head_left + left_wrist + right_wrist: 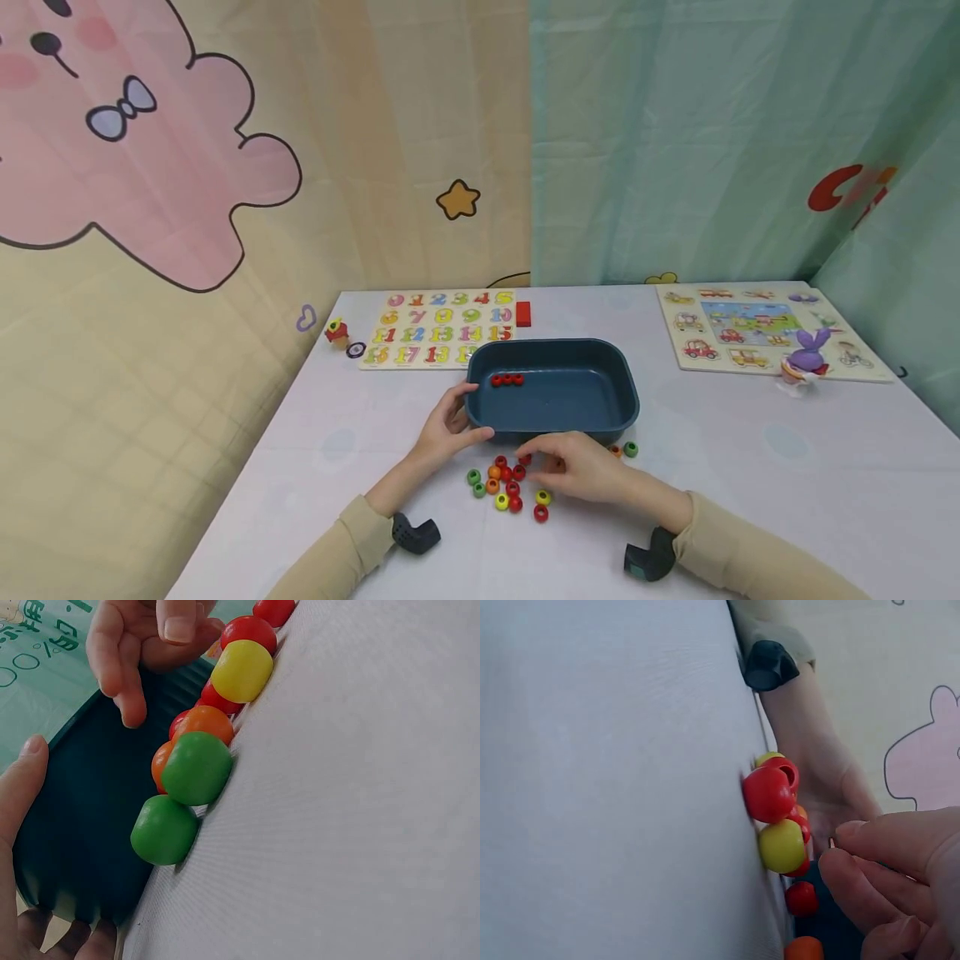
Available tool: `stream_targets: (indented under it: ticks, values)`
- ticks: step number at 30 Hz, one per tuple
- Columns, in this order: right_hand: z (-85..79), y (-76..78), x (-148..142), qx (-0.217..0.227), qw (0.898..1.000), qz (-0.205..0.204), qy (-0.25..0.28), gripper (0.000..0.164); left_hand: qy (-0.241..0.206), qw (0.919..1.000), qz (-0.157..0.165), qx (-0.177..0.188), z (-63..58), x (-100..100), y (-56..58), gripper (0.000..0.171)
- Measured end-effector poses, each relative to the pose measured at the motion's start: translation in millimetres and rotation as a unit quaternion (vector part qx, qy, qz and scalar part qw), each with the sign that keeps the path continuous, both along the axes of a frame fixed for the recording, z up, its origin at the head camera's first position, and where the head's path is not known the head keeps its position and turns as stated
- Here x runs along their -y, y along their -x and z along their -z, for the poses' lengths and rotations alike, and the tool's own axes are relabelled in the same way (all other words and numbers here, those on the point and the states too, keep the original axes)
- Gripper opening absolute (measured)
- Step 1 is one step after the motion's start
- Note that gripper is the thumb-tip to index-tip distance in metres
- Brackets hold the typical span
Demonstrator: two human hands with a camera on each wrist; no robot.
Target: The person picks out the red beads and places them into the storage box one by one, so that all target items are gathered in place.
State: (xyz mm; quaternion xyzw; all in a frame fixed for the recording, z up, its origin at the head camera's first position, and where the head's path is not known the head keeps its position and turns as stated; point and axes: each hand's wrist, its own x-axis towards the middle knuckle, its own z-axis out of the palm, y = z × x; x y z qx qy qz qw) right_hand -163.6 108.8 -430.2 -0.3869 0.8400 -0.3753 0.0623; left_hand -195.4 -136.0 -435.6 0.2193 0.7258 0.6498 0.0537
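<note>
Round, glossy red, orange, yellow and green beads (515, 504) lie on the worktop (360, 467), near side of the dark-blue rectangular tray (573, 402); three red ones (507, 380) sit inside, left. The left hand (448, 427) grips the tray; the right hand (577, 469), fingers parted, seems to be selecting; next calls for a light pinch.

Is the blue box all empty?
No, not empty: three red beads sit in a row inside the blue box, which is otherwise mostly bare.

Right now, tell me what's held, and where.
Left hand: blue tray, by its left end. Right hand: cannot tell whether it pinches a red bead.
</note>
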Motion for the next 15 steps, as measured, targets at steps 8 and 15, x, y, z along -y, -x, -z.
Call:
stream_targets:
  ticks: [8, 15]
  values:
    - [9.8, 1.2, 1.6, -0.034, 0.997, 0.050, -0.045, 0.038, 0.001, 1.0000, -0.004, 0.002, 1.1, 0.1, 0.1, 0.068]
    - [15.1, 1.9, 2.6, -0.035, 0.996, 0.072, -0.033, 0.028, 0.006, 1.0000, -0.006, 0.004, 1.7, 0.2, 1.0, 0.070]
